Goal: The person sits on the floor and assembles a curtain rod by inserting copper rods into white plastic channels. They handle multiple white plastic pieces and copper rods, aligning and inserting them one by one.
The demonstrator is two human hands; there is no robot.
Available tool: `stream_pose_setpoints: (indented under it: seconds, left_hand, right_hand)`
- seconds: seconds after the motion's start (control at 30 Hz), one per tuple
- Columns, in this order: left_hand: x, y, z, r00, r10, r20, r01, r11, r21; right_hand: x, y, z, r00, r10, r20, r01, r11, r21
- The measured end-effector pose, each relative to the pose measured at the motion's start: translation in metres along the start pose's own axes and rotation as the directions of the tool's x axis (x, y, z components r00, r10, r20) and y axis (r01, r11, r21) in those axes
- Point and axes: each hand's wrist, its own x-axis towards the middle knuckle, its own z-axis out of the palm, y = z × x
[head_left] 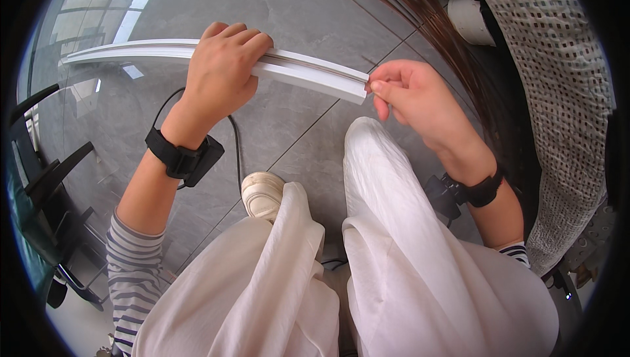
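Note:
A long white grooved rail (312,76) stretches across in front of me, from the far left to just short of my right hand. My left hand (226,65) is wrapped over it from above, a little left of the middle of the view. At the rail's right end, my right hand (407,91) has thumb and index finger pinched together against the open end. Whatever lies between those fingertips is too small or hidden to make out. The rail's left end (72,57) is held up free of my hands.
Thin brown rods (436,19) lie bundled at the upper right, near a white cylinder (469,19). A perforated woven cloth (558,68) hangs along the right side. Black chair parts (59,173) stand at the left. Below are grey floor tiles (289,140) and my shoe (261,194).

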Motion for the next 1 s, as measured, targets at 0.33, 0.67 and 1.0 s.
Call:
stream_pose_setpoints:
  seconds: [0.33,0.67,1.0]
  left_hand:
    - [-0.002,0.0,-0.003,1.0,-0.007,0.002,0.007,1.0,-0.004]
    - [-0.003,0.0,-0.003,1.0,-0.015,-0.001,0.015,1.0,0.004]
    - [-0.001,-0.003,-0.005,0.999,-0.009,-0.033,0.01,1.0,0.025]
  right_hand:
    - [0.002,0.001,0.0,0.999,-0.031,0.026,0.032,0.999,-0.032]
    - [0.005,0.007,0.005,0.994,-0.1,-0.033,0.093,0.979,-0.184]
    - [0.005,-0.005,-0.012,0.988,-0.112,0.106,0.131,0.971,-0.198]
